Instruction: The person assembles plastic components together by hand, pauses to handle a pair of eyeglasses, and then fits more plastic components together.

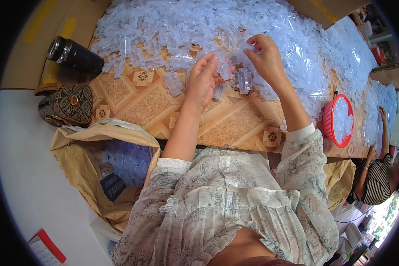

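Note:
My left hand (pixel 203 79) holds a clear plastic piece (pixel 224 67) between thumb and fingers, above the front part of the table. To its right, my right hand (pixel 267 56) is closed in a pinch over the edge of the pile; whatever its fingertips hold blends with the clear pieces behind. A large heap of similar translucent plastic pieces (pixel 150 22) covers the far side of the table. Below and between my hands, another clear piece (pixel 244 80) lies on the wood-patterned tabletop (pixel 226 124).
A black flask (pixel 77 56) and a brown patterned bag (pixel 68 104) sit at the left. An opened brown sack (pixel 75 164) holds more pieces below the table edge. At right stand a red basket (pixel 328 119) of pieces and a co-worker in a striped top (pixel 373 181).

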`<state>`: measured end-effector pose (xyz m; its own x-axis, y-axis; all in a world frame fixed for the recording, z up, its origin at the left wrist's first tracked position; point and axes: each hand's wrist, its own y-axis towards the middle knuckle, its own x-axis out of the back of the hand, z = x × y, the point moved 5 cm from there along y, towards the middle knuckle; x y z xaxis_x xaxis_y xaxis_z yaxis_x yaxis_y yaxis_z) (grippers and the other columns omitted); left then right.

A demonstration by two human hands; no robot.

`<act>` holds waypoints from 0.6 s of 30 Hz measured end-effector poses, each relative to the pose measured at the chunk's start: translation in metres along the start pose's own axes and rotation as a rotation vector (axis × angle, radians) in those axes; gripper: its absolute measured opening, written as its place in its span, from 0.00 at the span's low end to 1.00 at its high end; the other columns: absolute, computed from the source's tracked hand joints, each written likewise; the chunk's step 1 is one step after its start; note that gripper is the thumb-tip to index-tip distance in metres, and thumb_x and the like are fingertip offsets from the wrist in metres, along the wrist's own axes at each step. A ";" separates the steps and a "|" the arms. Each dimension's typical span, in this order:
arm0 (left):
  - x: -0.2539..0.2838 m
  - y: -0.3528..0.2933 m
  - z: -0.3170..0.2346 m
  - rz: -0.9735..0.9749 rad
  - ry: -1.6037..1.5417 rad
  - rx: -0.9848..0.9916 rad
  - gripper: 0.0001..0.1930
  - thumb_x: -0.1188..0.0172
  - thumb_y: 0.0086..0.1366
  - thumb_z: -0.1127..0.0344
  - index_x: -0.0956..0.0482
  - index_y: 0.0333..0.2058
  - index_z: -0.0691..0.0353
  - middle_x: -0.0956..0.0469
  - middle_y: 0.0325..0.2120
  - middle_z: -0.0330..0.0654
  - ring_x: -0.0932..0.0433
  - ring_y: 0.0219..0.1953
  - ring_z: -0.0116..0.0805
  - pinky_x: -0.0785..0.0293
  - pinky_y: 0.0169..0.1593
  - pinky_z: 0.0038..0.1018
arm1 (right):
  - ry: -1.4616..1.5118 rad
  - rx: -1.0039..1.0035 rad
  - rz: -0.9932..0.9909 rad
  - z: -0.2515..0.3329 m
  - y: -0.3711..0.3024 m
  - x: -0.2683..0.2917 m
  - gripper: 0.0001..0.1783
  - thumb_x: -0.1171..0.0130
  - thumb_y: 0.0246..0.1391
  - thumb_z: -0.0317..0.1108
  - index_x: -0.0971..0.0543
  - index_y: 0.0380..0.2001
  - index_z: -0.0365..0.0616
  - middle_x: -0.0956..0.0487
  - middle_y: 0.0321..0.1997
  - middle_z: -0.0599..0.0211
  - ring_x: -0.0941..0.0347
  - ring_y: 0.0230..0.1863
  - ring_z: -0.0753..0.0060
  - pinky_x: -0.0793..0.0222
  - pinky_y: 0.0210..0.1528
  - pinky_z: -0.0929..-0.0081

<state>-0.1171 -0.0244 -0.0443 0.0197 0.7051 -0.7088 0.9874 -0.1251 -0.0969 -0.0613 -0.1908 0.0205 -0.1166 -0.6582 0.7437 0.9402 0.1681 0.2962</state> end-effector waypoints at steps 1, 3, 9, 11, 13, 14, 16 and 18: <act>0.000 -0.001 0.000 0.006 -0.017 -0.004 0.18 0.53 0.69 0.62 0.36 0.52 0.67 0.26 0.45 0.54 0.22 0.44 0.46 0.21 0.45 0.39 | 0.014 0.016 -0.035 0.011 -0.005 0.003 0.17 0.36 0.44 0.31 0.24 0.39 0.41 0.28 0.36 0.54 0.28 0.37 0.56 0.30 0.40 0.65; -0.003 -0.003 -0.001 0.006 -0.032 -0.009 0.19 0.53 0.69 0.62 0.37 0.53 0.67 0.26 0.45 0.53 0.22 0.45 0.45 0.21 0.46 0.39 | 0.034 0.032 -0.067 0.029 -0.015 0.003 0.15 0.37 0.44 0.29 0.24 0.39 0.41 0.28 0.35 0.55 0.28 0.36 0.58 0.30 0.39 0.66; -0.014 -0.008 -0.003 0.037 -0.050 -0.025 0.20 0.48 0.67 0.61 0.34 0.56 0.62 0.25 0.42 0.38 0.24 0.39 0.26 0.24 0.38 0.25 | 0.072 0.246 -0.123 0.064 -0.040 -0.006 0.16 0.38 0.46 0.28 0.22 0.41 0.42 0.27 0.35 0.56 0.28 0.36 0.57 0.30 0.37 0.67; -0.012 -0.008 -0.005 0.041 -0.071 -0.029 0.20 0.48 0.67 0.62 0.34 0.56 0.62 0.25 0.42 0.38 0.24 0.41 0.27 0.24 0.39 0.26 | 0.131 0.220 -0.039 0.063 -0.047 -0.008 0.20 0.40 0.48 0.30 0.26 0.46 0.39 0.28 0.41 0.51 0.30 0.42 0.54 0.32 0.43 0.66; -0.012 -0.008 -0.006 0.050 -0.096 -0.033 0.20 0.48 0.67 0.62 0.34 0.56 0.61 0.25 0.43 0.38 0.24 0.42 0.27 0.24 0.39 0.26 | 0.236 0.166 0.125 0.058 -0.053 -0.011 0.28 0.44 0.53 0.35 0.34 0.56 0.33 0.31 0.55 0.43 0.33 0.55 0.47 0.36 0.56 0.66; -0.010 -0.008 -0.007 0.043 -0.120 -0.036 0.20 0.48 0.67 0.62 0.34 0.56 0.61 0.25 0.43 0.38 0.24 0.42 0.28 0.24 0.40 0.26 | 0.235 0.165 0.124 0.057 -0.055 -0.010 0.28 0.44 0.53 0.35 0.34 0.56 0.33 0.31 0.55 0.43 0.33 0.55 0.47 0.36 0.56 0.66; -0.010 -0.008 -0.007 0.039 -0.146 -0.032 0.20 0.48 0.67 0.62 0.34 0.55 0.61 0.25 0.44 0.39 0.24 0.43 0.29 0.24 0.41 0.27 | 0.401 0.080 0.228 0.051 -0.061 -0.013 0.32 0.48 0.57 0.37 0.42 0.59 0.28 0.36 0.60 0.40 0.39 0.62 0.46 0.43 0.62 0.66; -0.014 -0.009 -0.008 0.053 -0.150 -0.029 0.20 0.48 0.67 0.62 0.34 0.55 0.61 0.25 0.44 0.39 0.24 0.43 0.29 0.24 0.42 0.27 | 0.420 0.007 0.209 0.047 -0.062 -0.014 0.32 0.47 0.57 0.36 0.41 0.59 0.30 0.34 0.59 0.42 0.36 0.59 0.48 0.40 0.59 0.67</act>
<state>-0.1249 -0.0279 -0.0279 0.0502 0.5856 -0.8090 0.9898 -0.1373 -0.0380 -0.1333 -0.1581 0.0197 0.2158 -0.8495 0.4814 0.9275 0.3325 0.1710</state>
